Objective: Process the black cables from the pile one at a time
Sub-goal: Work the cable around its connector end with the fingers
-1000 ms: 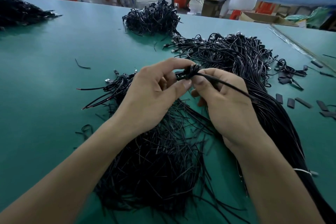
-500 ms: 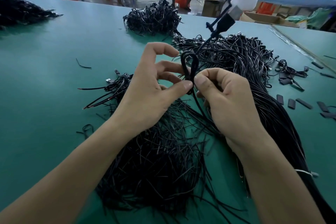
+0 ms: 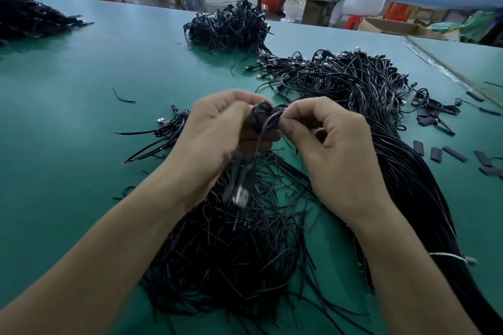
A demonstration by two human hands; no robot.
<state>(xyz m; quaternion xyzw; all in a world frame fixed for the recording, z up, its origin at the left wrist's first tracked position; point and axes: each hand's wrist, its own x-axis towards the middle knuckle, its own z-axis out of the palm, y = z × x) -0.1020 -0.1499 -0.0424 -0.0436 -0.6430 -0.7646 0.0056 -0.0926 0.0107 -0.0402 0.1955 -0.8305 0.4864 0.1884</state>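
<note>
Left hand is curled round a small coil of black cable. Half a second ago its fingers were spread and the cable stood as one tall loop. Right hand pinches the same coil from 3 o'clock with thumb and forefinger, as before. The plug end was flung up toward 1 o'clock; now it hangs at 6 o'clock under the hands, motion-blurred, type unreadable. The coil is blurred too, so the turn count cannot be told, and the left fingertips are hidden behind it. Both hands are above the loose pile on the green tabletop. A long bundle at 3 to 5 o'clock is cut off by the bottom-right edge. A coiled heap lies at 12 o'clock, unchanged. Another heap at 10 o'clock is cropped by the left edge.
</note>
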